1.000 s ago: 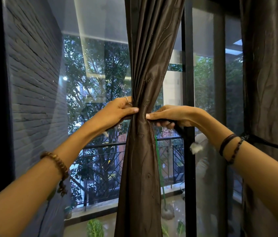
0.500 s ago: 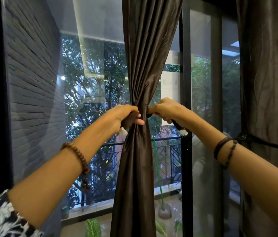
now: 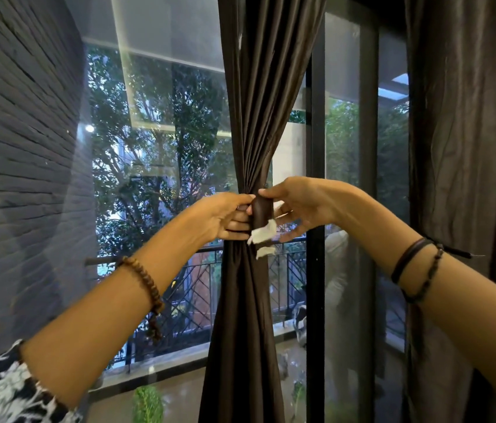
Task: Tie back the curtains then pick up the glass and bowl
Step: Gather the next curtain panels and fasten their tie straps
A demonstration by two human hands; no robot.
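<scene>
A dark brown curtain (image 3: pixel 249 123) hangs in the middle of the window, gathered into a narrow waist. A brown tie-back band (image 3: pixel 260 213) with white ends (image 3: pixel 263 235) wraps that waist. My left hand (image 3: pixel 225 216) grips the gathered curtain and the band from the left, fingers curled round them. My right hand (image 3: pixel 298 206) pinches the top of the band from the right with thumb and forefinger, its other fingers spread loosely below. A second brown curtain (image 3: pixel 469 148) hangs at the right, tied by a dark cord (image 3: pixel 460 253). No glass or bowl is in view.
A grey brick wall (image 3: pixel 27 148) stands to the left. The window's black frame post (image 3: pixel 317 209) rises just right of the curtain. Beyond the glass are a balcony railing (image 3: pixel 185 288), trees and potted plants (image 3: pixel 147 404).
The band's two ends were held apart on either side of the curtain; now both hands have come together and the band lies wrapped across the front, white ends hanging.
</scene>
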